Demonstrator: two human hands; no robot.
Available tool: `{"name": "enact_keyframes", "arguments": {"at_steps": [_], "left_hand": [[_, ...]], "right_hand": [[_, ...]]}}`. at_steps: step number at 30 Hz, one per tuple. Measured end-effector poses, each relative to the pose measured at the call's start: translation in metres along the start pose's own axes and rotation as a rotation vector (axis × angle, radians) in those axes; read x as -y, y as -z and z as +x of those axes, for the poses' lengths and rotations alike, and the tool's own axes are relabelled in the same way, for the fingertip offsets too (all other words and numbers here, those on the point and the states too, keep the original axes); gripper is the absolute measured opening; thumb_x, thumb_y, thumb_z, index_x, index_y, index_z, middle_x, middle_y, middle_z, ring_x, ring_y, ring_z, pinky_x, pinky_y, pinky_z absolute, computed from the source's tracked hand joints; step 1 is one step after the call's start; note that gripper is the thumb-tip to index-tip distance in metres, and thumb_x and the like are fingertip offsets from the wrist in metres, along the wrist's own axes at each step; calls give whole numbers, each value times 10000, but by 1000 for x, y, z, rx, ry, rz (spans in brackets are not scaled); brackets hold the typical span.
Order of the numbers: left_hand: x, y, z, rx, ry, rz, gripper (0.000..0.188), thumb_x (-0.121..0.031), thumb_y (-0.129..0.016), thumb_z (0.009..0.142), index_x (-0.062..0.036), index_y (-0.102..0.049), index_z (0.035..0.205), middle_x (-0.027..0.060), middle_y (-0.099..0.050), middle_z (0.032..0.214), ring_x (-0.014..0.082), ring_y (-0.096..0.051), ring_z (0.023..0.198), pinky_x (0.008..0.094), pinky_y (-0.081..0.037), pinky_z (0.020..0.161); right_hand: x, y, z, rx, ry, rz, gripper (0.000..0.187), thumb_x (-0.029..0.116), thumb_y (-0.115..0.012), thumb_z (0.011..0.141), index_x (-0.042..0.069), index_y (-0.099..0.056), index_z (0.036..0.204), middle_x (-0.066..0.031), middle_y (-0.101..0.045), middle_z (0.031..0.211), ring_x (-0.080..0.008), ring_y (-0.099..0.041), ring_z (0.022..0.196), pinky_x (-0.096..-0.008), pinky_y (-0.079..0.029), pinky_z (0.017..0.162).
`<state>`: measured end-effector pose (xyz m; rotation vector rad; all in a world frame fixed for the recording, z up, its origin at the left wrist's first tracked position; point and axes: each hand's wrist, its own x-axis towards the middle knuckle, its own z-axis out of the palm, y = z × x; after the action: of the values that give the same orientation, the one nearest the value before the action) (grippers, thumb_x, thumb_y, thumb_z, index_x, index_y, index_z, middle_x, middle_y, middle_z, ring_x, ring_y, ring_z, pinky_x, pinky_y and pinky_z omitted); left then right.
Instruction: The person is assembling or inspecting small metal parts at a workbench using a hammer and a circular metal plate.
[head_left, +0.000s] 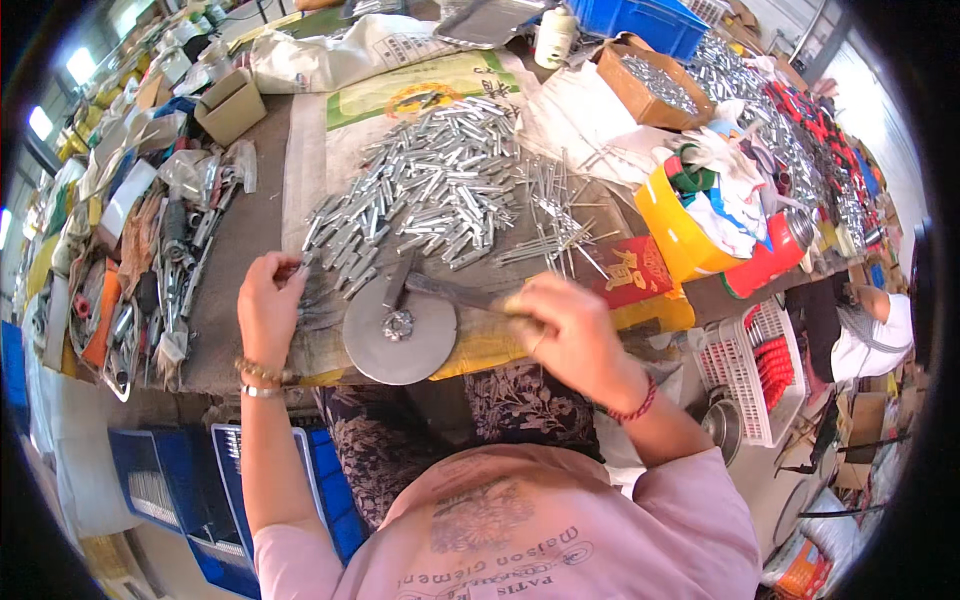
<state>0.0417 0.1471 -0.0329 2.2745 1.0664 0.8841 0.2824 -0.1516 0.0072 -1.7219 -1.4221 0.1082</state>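
Observation:
My right hand [565, 325] is closed around the handle of a hammer [450, 291]. The hammer's dark head is over the far part of a round grey metal plate [372, 350] at the table's front edge. A small shiny metal ring-like piece [397, 325] lies on the plate, just nearer than the hammer head. My left hand [268, 300] is left of the plate, fingertips pinched together beside the pile's near left end; what they hold, if anything, cannot be made out. Many small silvery metal sleeves [440, 180] lie heaped beyond the plate.
Thin metal rods [560, 220] lie right of the heap, near a red paper packet [635, 270]. Farther right are a yellow container [675, 225] with cloths and a red bottle [770, 255]. Tools [175, 250] crowd the left side. Blue crates [160, 480] stand below the table.

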Motion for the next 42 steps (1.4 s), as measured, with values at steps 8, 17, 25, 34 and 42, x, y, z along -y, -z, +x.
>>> {"name": "enact_keyframes", "arguments": {"at_steps": [8, 17, 25, 34, 42], "left_hand": [[-72, 28, -64, 210, -53, -239, 161, 6, -809, 867, -7, -760, 1019, 23, -669, 897, 108, -603, 770, 281, -484, 685], [-81, 18, -90, 261, -166, -132, 177, 4, -816, 832, -11, -781, 1005, 72, -639, 885, 186, -624, 769, 310, -489, 689], [-86, 9, -97, 179, -185, -142, 185, -21, -840, 814, -39, -782, 988, 85, -661, 903, 256, -657, 835, 355, -523, 697], [-82, 8, -108, 141, -131, -130, 193, -57, -864, 822, -47, -797, 1003, 76, -663, 931, 256, -659, 859, 355, -527, 720], [-87, 11, -105, 214, -25, -191, 196, -36, -857, 815, -38, -795, 1001, 87, -672, 921, 267, -662, 863, 359, -523, 724]], "right_hand": [[-84, 44, 27, -70, 129, -625, 179, 4, -733, 805, 87, -739, 963, -70, -645, 976, -300, -698, 955, -429, -591, 774], [-64, 40, 32, 21, 199, -532, 133, 0, -717, 801, 90, -667, 884, -64, -657, 926, -293, -696, 916, -430, -577, 742], [11, -15, 29, 144, 406, -170, 203, 29, -746, 792, 75, -736, 989, -89, -616, 932, -310, -636, 886, -436, -542, 814], [17, -64, 29, 223, 391, -78, 144, 27, -742, 764, 63, -681, 889, -98, -576, 919, -319, -620, 902, -446, -526, 814], [19, -66, 35, 219, 385, -79, 169, 2, -776, 757, 58, -720, 906, -83, -603, 905, -312, -636, 877, -434, -536, 793]]}}
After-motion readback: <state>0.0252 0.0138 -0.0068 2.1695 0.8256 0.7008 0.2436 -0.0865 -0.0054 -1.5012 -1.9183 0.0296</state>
